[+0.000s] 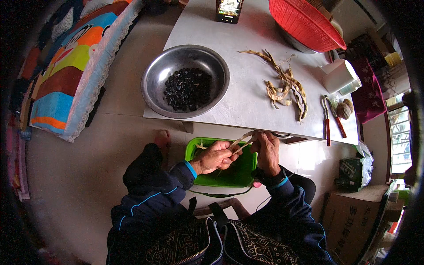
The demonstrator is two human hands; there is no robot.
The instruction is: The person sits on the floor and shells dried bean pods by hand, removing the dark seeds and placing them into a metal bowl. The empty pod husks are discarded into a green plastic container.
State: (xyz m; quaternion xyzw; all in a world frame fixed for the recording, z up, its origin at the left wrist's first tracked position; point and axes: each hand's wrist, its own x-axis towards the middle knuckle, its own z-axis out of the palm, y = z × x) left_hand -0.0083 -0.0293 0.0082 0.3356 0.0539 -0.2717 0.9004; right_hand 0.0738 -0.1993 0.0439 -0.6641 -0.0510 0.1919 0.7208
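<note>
Between my two hands stretches a dry, pale bean pod [244,139], split into two strips. My left hand [217,158] pinches its lower end, while my right hand [267,149] grips the upper end near the table edge. Beneath both hands sits a green plastic bin [215,181] with a scrap of pale husk inside. A stainless steel bowl [217,92] at the left of the tabletop holds many dark beans [188,88]. To its right lies a loose pile of dried bean pods [287,84]. Whether beans remain inside the held pod is hidden.
On the grey table [198,29] stand a lit phone [229,10], a red woven basket [306,21] tilted over a metal bowl, a white container [338,77], red-handled pliers-like tool [328,122] and walnuts [344,108]. A cardboard box [347,215] is at the lower right; a bed [76,66] stands left.
</note>
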